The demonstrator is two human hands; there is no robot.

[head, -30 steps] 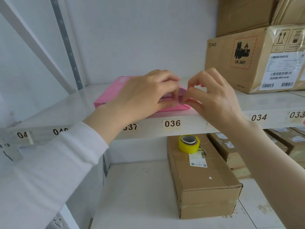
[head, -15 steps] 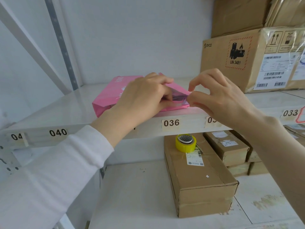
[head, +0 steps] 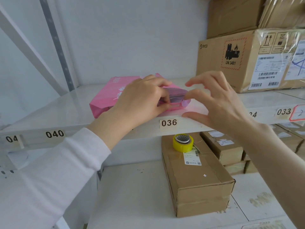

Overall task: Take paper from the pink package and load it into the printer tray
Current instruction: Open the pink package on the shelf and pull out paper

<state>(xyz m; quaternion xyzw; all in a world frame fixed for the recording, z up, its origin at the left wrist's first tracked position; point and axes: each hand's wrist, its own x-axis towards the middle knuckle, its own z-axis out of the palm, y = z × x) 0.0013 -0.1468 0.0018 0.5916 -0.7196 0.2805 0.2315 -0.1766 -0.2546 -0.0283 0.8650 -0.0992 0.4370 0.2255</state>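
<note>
Paper stack point(head: 171, 95) between left fingers point(head: 162, 98)

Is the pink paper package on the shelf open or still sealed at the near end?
Open. The pink package gapes at its near end, a stack of sheets showing inside, left hand holding the opening.

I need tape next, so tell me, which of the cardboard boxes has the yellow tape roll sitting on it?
The long box on the lower shelf, under label 036. The yellow tape roll stands on its far end; the other boxes carry none.
</note>
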